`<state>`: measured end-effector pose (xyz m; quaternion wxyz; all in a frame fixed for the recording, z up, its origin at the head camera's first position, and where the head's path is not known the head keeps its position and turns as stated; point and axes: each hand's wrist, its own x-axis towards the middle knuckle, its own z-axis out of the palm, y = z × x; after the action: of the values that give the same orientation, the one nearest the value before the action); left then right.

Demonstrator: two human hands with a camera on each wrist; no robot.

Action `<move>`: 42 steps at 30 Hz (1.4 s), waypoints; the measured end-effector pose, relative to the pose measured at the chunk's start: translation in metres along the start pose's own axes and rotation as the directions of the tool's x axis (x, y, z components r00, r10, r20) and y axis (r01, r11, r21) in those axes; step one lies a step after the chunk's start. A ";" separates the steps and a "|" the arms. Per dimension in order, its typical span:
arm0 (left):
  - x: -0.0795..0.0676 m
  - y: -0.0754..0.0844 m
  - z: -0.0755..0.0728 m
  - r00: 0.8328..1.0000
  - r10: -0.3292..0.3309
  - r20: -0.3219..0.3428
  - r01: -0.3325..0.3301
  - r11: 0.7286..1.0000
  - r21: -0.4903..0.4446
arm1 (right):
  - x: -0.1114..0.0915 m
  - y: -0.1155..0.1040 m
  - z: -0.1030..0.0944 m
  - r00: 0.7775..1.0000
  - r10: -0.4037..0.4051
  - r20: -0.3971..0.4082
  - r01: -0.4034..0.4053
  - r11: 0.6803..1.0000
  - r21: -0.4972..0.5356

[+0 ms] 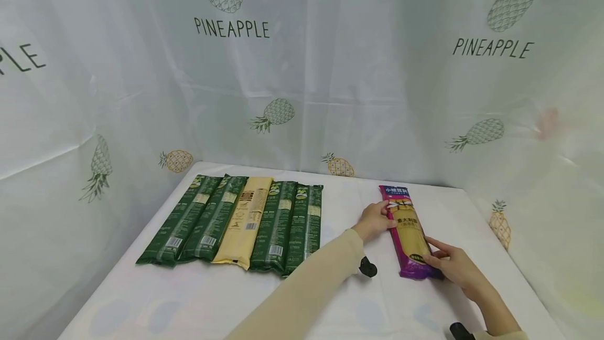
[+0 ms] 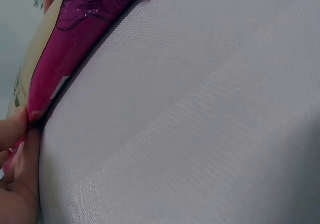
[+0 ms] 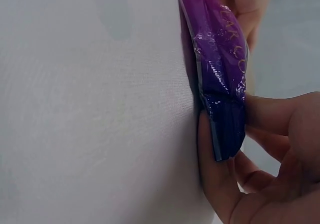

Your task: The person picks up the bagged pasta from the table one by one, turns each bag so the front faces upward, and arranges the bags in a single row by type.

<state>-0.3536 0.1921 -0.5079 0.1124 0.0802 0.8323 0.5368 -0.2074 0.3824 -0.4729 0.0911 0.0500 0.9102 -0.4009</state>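
Purple pasta packet (image 1: 409, 229) between both hands (image 1: 374, 220) (image 1: 455, 266), edges in their grip

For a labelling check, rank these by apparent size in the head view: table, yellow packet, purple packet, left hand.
1. Table
2. Yellow packet and purple packet: too alike to rank
3. Left hand

- Packet (image 1: 405, 230): long, slim, glossy; magenta-purple border, blue band with white characters at far end, yellow middle panel with dark lettering; near end purple running to dark blue.
- Printed panel up, long axis 11 to 5 o'clock; sits toward 3 o'clock on the white counter (image 1: 212, 293).
- Left fingers (image 2: 14, 129) pinch its edge at 10 o'clock.
- Right fingers (image 3: 272, 115) pinch the 5 o'clock end, one finger beneath; film creased there.
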 end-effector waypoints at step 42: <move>-0.009 -0.003 -0.008 0.997 0.042 0.062 -0.042 0.999 -0.010 | 0.010 0.008 0.001 0.998 0.046 0.034 -0.044 0.998 -0.035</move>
<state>-0.3477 0.1814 -0.5066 0.1270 0.1138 0.8243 0.5398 -0.2160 0.3871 -0.4811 0.1168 0.0619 0.9139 -0.3839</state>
